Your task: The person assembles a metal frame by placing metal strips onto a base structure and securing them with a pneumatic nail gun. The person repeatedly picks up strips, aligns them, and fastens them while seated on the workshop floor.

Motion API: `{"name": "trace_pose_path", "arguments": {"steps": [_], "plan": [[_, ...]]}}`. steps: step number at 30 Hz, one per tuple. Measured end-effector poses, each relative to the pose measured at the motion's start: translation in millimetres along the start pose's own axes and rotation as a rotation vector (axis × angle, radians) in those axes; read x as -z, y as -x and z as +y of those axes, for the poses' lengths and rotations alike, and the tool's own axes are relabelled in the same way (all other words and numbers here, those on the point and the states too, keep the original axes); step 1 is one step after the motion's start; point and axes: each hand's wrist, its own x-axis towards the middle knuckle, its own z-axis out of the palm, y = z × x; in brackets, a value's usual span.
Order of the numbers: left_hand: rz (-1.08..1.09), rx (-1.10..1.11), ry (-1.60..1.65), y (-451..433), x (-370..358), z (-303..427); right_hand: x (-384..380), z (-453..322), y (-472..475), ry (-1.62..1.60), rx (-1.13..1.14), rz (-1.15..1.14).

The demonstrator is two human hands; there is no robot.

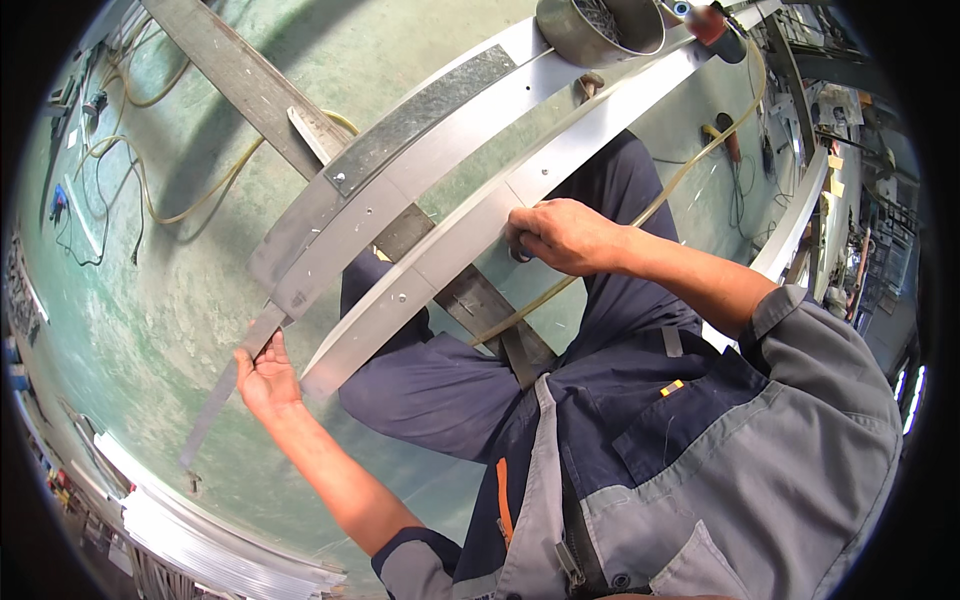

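Note:
My left hand [271, 375] pinches a thin flat metal strip [264, 330] at the end of a long metal channel [337, 251]. The strip sticks out past that end, down and to the left. A dark grey metal plate [442, 112] lies along the channel's far side, with a screw or rivet head near its end. Curled at the near edge of a second, parallel metal channel [480, 232] is my right hand [566, 236]. Its fingers close around a small dark object [520, 256], mostly hidden. Scribed lines and fastener heads mark the near channel.
A metal pot [600, 37] of loose fasteners stands on the channels, beside a red power tool [712, 34]. A long beam [232, 75] crosses underneath. A yellow hose [697, 165] passes my right forearm. Metal profiles [210, 540] are stacked at lower left.

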Motion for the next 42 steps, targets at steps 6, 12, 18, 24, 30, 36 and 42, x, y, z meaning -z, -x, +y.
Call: {"name": "trace_pose_path", "arguments": {"steps": [6, 12, 18, 24, 30, 36, 42], "plan": [[-0.004, 0.054, -0.029, 7.6, -11.6, -1.8, 0.0, 0.9, -0.4, -0.002, -0.003, -0.021], [0.042, 0.074, -0.011, 10.2, -18.2, -2.5, 0.3, 0.7, -1.1, -0.032, -0.006, -0.048], [-0.011, 0.082, -0.006, 5.1, -9.5, -1.7, -3.6, 1.6, -1.6, -0.062, 0.024, -0.036], [0.019, 0.084, 0.012, 7.8, -17.0, -8.1, -0.5, -3.8, -1.4, -0.055, 0.014, -0.058], [0.028, 0.066, -0.01, 15.2, -25.6, -8.7, -5.1, 1.3, -1.3, -0.065, 0.076, 0.005], [0.036, 0.053, 0.007, 14.3, -23.4, -9.2, -4.8, 0.0, -2.1, -0.043, 0.043, -0.041], [-0.01, 0.061, 0.036, 10.0, -16.5, -8.4, -4.3, -0.4, -2.1, -0.043, 0.044, -0.044]]}}
